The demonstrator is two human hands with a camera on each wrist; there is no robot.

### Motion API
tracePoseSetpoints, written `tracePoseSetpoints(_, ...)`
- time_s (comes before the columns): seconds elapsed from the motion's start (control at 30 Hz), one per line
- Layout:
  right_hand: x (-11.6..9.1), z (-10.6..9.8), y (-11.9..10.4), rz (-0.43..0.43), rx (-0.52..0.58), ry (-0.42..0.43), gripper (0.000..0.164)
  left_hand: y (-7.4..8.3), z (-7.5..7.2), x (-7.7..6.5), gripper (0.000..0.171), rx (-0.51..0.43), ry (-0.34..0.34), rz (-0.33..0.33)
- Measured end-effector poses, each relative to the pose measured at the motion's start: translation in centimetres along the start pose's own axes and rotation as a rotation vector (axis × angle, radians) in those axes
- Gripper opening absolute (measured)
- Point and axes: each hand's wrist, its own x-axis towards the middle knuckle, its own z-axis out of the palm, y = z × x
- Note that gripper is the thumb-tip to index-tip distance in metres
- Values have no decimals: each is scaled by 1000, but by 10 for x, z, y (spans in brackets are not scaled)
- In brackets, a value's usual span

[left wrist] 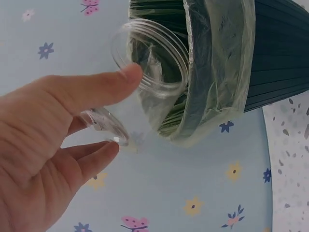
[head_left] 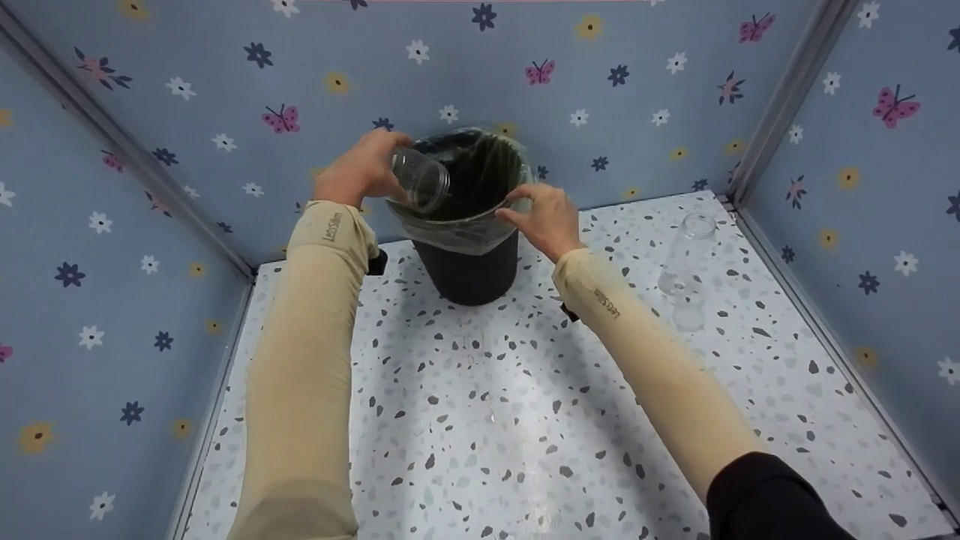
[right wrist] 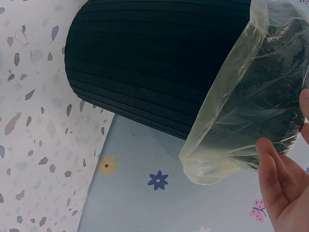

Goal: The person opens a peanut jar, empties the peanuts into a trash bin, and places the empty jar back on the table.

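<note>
In the head view, my left hand point(head_left: 364, 169) grips a clear plastic jar point(head_left: 421, 180) tilted at the left of the bin's mouth. The left wrist view shows the thumb along the side of the jar point(left wrist: 161, 58), its ringed rim towards the bin. A black trash bin point(head_left: 469, 270) stands upright, lined with a clear bin liner point(head_left: 480, 236) folded over its rim. At the right of that rim, the fingertips of my right hand point(head_left: 551, 217) pinch the liner's edge. In the right wrist view, the fingers lie against the liner point(right wrist: 241, 106); part of the hand is cut off.
Another clear container point(head_left: 686, 251) stands on the speckled white surface point(head_left: 480, 405) at the right, with a small clear round piece point(head_left: 688, 311) in front of it. Blue flowered walls point(head_left: 450, 67) enclose the back and sides.
</note>
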Motion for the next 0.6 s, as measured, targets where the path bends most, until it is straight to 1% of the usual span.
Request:
tracePoseSetpoints(0.07, 1, -1, 1, -7, -3, 9, 31, 3, 0, 1, 92, 28, -4, 16)
tracePoseSetpoints(0.17, 2, -1, 1, -25, 4, 18, 31, 6, -1, 2, 90, 39, -3, 50)
tracePoseSetpoints(0.3, 2, -3, 1, -39, 7, 14, 29, 2, -4, 1, 89, 3, 20, 77)
tracePoseSetpoints(0.4, 2, -4, 0, -28, 5, 8, 28, -1, -6, 1, 90, -48, 43, 89)
tracePoseSetpoints(0.5, 0, -7, -1, -12, 20, -4, 29, -4, -5, -3, 90, -71, 73, 113)
tracePoseSetpoints(0.6, -3, -11, -3, -11, 68, 3, 28, -8, -3, -11, 90, -94, 146, 158)
